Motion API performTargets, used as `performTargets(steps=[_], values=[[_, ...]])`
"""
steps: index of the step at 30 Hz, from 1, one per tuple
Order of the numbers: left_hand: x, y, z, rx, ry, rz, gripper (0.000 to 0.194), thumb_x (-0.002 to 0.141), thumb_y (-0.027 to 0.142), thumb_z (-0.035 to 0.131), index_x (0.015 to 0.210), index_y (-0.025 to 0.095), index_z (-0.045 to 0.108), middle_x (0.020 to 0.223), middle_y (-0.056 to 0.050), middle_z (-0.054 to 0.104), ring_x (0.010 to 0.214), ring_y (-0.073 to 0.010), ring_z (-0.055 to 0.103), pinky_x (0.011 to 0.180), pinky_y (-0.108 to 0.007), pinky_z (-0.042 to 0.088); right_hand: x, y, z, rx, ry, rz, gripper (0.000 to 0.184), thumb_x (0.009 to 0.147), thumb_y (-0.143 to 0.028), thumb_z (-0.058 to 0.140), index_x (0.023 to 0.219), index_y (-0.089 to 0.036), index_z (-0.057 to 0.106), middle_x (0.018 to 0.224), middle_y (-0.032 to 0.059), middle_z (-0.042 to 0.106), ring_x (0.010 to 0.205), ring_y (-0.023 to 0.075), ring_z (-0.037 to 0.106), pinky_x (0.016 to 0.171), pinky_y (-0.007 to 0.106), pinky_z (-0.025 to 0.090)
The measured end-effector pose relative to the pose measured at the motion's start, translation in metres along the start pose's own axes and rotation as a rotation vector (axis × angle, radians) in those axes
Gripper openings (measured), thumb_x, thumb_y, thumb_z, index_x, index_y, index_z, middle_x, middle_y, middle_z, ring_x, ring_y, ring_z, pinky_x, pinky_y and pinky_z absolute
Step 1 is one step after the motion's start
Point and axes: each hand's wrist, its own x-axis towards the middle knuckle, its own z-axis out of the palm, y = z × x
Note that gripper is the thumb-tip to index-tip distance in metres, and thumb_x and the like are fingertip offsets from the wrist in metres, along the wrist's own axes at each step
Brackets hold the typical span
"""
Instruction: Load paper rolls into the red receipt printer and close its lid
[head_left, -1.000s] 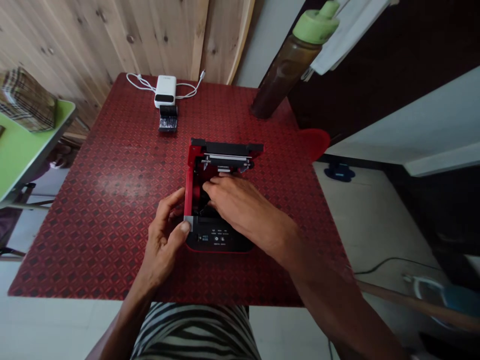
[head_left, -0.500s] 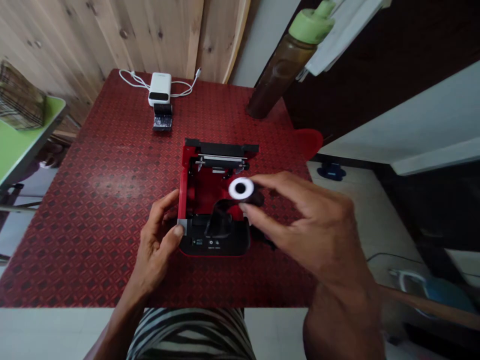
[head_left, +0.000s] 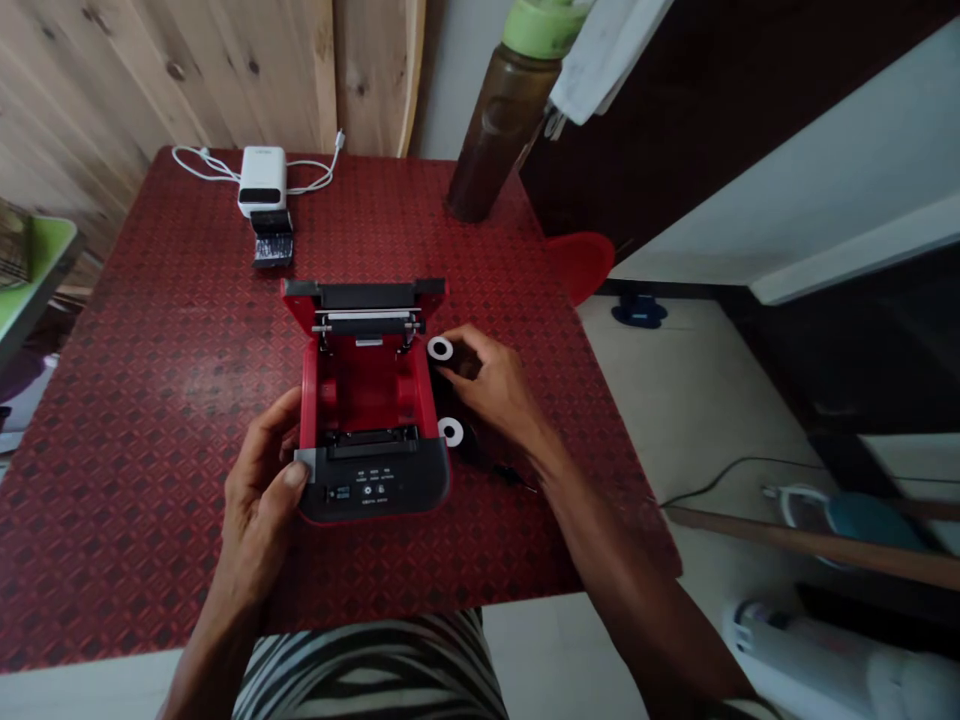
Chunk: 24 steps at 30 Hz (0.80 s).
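Observation:
A small red and black printer (head_left: 365,400) stands open on the red patterned table (head_left: 150,400), its red paper bay bare. My left hand (head_left: 262,480) grips the printer's front left corner, thumb on the grey edge. My right hand (head_left: 491,385) rests on the table just right of the printer, fingers curled round a black ribbon roll with a white core (head_left: 441,349). A second white-cored spool (head_left: 451,432) lies beside the printer's front right corner, joined by dark ribbon.
A white power bank (head_left: 262,180) with a white cable and a small black part (head_left: 272,240) lie at the table's back left. A brown bottle with a green cap (head_left: 502,110) stands at the back right. A red stool (head_left: 581,262) and cables lie beyond the right edge.
My right hand lifted the ribbon roll out of the printer's bay and brought it down onto the table to the printer's right. The left hand kept its hold.

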Motion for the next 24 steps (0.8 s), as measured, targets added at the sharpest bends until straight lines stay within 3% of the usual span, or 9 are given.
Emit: performTargets(steps=[13,16,18,21,24], values=[[0.003,0.002,0.004,-0.050,0.011,-0.005,0.055,0.103,0.053,0.078,0.155,0.034,0.075,0.157,-0.006,0.076,0.140,-0.0351,0.075,0.110,-0.043,0.065,-0.012,-0.003,-0.021,-0.075,-0.093,-0.036,0.037,0.095,-0.014,0.072,0.129,-0.025,0.080,0.122,0.0063,0.087,0.102,0.0235,0.081,0.090,0.041,0.064],[0.002,0.005,0.005,-0.049,0.019,-0.021,0.057,0.101,0.055,0.079,0.154,0.034,0.075,0.154,-0.007,0.077,0.136,-0.0351,0.077,0.106,-0.041,0.066,-0.028,-0.003,-0.036,-0.172,-0.092,-0.060,0.021,0.099,-0.013,0.069,0.111,-0.025,0.081,0.112,0.0044,0.087,0.102,0.0235,0.081,0.096,0.043,0.064],[0.002,0.006,0.006,-0.052,0.027,-0.038,0.059,0.100,0.056,0.080,0.154,0.032,0.075,0.153,-0.008,0.078,0.132,-0.0357,0.079,0.103,-0.041,0.068,-0.043,-0.004,-0.042,-0.179,-0.138,-0.048,0.014,0.099,-0.015,0.071,0.100,-0.025,0.081,0.102,0.0028,0.085,0.097,0.0226,0.081,0.091,0.041,0.064],[0.002,0.006,0.007,-0.053,0.034,-0.040,0.060,0.100,0.054,0.079,0.155,0.031,0.074,0.152,-0.007,0.078,0.131,-0.0351,0.079,0.101,-0.040,0.068,-0.065,-0.004,-0.040,-0.100,-0.209,-0.040,0.026,0.094,-0.011,0.074,0.113,-0.026,0.083,0.111,0.0035,0.086,0.097,0.0216,0.081,0.083,0.037,0.065],[0.002,0.004,0.005,-0.040,0.034,-0.024,0.056,0.102,0.051,0.078,0.155,0.032,0.075,0.154,-0.005,0.077,0.138,-0.0336,0.075,0.105,-0.037,0.065,-0.077,-0.006,-0.026,-0.071,-0.181,-0.074,0.038,0.089,-0.007,0.076,0.120,-0.028,0.081,0.119,0.0049,0.086,0.108,0.0242,0.081,0.089,0.040,0.067]])
